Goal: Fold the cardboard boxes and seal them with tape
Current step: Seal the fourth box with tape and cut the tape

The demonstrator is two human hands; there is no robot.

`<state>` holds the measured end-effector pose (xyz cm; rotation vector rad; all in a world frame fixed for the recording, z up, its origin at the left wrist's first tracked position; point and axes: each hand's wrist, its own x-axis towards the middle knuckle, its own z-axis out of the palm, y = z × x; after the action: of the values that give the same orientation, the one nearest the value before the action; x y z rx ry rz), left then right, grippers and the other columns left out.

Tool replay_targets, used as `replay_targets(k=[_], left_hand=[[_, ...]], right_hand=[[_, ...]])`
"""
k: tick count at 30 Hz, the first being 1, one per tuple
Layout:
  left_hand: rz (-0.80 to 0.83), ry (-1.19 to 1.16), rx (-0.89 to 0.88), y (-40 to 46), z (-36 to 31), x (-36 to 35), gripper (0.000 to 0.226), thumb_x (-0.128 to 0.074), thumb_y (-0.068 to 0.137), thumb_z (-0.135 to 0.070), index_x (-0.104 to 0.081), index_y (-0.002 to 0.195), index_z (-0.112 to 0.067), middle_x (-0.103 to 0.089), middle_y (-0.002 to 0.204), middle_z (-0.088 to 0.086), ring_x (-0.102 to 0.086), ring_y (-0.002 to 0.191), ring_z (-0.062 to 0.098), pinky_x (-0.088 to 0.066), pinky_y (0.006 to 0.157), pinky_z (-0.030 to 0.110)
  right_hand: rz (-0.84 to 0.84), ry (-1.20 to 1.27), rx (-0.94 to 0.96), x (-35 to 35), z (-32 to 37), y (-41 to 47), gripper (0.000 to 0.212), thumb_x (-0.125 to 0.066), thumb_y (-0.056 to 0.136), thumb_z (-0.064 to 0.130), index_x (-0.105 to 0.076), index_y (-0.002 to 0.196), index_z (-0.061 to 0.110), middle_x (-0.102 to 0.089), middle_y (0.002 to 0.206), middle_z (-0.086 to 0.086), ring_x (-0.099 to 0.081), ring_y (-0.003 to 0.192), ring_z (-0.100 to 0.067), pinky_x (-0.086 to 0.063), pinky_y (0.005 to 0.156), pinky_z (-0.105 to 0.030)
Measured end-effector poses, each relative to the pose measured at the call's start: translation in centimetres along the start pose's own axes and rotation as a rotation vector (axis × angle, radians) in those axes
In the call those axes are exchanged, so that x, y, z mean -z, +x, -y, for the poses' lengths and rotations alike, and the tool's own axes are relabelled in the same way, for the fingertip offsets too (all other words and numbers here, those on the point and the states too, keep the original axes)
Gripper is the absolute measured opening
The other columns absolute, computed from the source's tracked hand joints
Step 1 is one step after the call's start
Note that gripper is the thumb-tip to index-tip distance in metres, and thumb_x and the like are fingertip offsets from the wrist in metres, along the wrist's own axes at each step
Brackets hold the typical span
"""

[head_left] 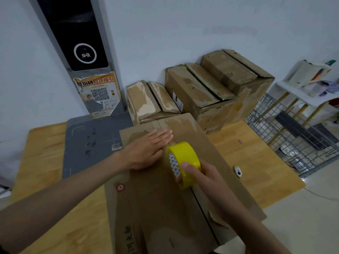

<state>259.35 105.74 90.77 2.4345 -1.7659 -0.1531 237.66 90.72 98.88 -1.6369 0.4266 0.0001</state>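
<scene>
My left hand (146, 150) lay flat, fingers straight, pressing the top flap of the large brown cardboard box (161, 195) on the wooden table (45, 143). My right hand (203, 177) gripped the yellow roll of tape (183, 163), upright on the box's centre seam, just beside my left.

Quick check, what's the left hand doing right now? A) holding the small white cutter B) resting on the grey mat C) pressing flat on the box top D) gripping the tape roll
C: the left hand lies with straight fingers flat on the top of the cardboard box, while the right hand holds the yellow tape roll at the seam.
</scene>
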Motion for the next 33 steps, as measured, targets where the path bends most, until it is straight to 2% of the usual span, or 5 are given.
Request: replay_targets(k=[3, 10, 17, 23, 33], left_hand=[[-0.033, -0.174, 0.030, -1.0, -2.0, -1.1, 0.066, -0.010, 0.102, -0.046, -0.004, 0.161, -0.019, 0.005, 0.169, -0.004, 0.012, 0.153, 0.004, 0.000, 0.127, 0.035], [-0.035, -0.143, 0.039, -1.2, -2.1, -1.4, 0.066, -0.007, 0.102, -0.049, -0.005, 0.161, -0.018, 0.005, 0.169, -0.004, 0.010, 0.153, 0.005, -0.002, 0.127, 0.036], [0.005, -0.085, 0.081, -1.0, -2.3, -1.4, 0.068, -0.003, 0.098, -0.047, 0.006, 0.161, -0.022, 0.014, 0.167, -0.007, 0.016, 0.151, 0.001, 0.004, 0.126, 0.033], [0.006, -0.094, 0.062, -1.1, -2.6, -1.5, 0.066, -0.001, 0.099, -0.049, 0.010, 0.160, -0.025, 0.018, 0.166, -0.011, 0.018, 0.150, -0.002, 0.007, 0.125, 0.031], [0.015, -0.121, 0.112, -2.1, -5.9, -1.5, 0.060, -0.005, 0.106, -0.047, 0.011, 0.159, -0.024, 0.021, 0.165, -0.012, 0.021, 0.149, -0.002, 0.009, 0.125, 0.032]], right_hand=[[0.004, 0.007, -0.001, 0.1, -0.5, 0.3, 0.031, -0.061, 0.096, 0.036, -0.070, 0.106, 0.008, -0.077, 0.089, -0.013, -0.073, 0.089, -0.027, -0.057, 0.087, -0.044], [0.030, -0.034, -0.017, 0.6, -0.6, 0.2, 0.038, -0.061, 0.095, 0.040, -0.074, 0.101, 0.004, -0.078, 0.089, -0.010, -0.074, 0.090, -0.023, -0.057, 0.088, -0.039], [-0.041, -0.215, -0.086, 1.2, 1.4, -3.3, 0.031, -0.063, 0.097, 0.032, -0.074, 0.089, 0.004, -0.077, 0.075, -0.009, -0.074, 0.071, -0.018, -0.057, 0.067, -0.031], [-0.125, -0.281, -0.141, 2.0, 0.9, -8.9, 0.028, -0.064, 0.095, 0.033, -0.070, 0.094, 0.005, -0.076, 0.073, -0.011, -0.075, 0.066, -0.026, -0.061, 0.073, -0.045], [-0.126, -0.314, -0.076, 1.2, -0.4, -10.1, 0.037, -0.058, 0.097, 0.044, -0.067, 0.095, 0.008, -0.072, 0.061, -0.008, -0.070, 0.058, -0.015, -0.056, 0.065, -0.033]])
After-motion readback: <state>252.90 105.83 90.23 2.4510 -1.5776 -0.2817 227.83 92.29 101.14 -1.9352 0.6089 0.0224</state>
